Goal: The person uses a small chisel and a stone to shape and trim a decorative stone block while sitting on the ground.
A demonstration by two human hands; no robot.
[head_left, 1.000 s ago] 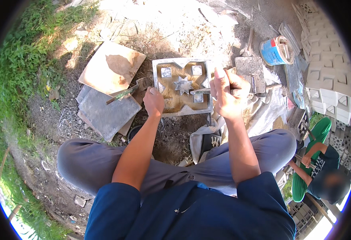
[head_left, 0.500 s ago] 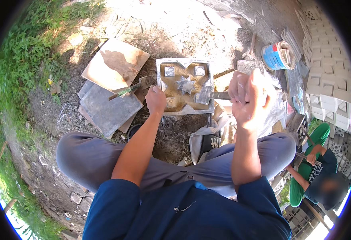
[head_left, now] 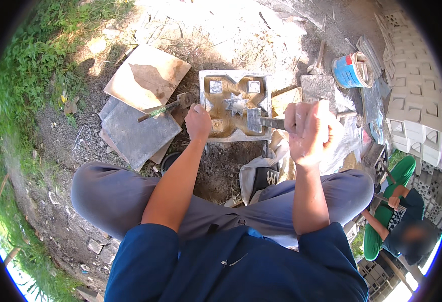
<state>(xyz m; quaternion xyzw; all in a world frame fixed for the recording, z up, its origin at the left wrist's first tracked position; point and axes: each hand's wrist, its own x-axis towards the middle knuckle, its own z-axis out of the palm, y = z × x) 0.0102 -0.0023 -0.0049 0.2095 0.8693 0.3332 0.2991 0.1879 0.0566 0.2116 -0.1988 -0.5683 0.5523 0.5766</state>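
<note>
A square metal mould (head_left: 236, 138) lies on the ground in front of me, with a star-shaped piece (head_left: 236, 103) at its middle and small square blocks near its far corners. Brownish material coats its inside. My left hand (head_left: 198, 122) is closed at the mould's left rim; its fingertips are partly hidden. In my right hand (head_left: 311, 131) is a hammer (head_left: 254, 121), gripped by the handle in a fist. The hammer's head hangs over the mould's near right part; whether it touches is unclear. Left of the mould rests a tool with a green-wrapped handle (head_left: 161, 110).
Flat square boards (head_left: 140, 133) are stacked at the left, beside green plants (head_left: 34, 65). A blue and white bucket (head_left: 349, 72) stands at far right, near a trowel-like tool (head_left: 319, 60). Pale blocks (head_left: 414, 100) are piled along the right. Another person (head_left: 397, 211) sits at lower right.
My right fist and the hammer have shifted slightly toward me, and the hammer's head has turned. My left hand stays by the mould's left rim.
</note>
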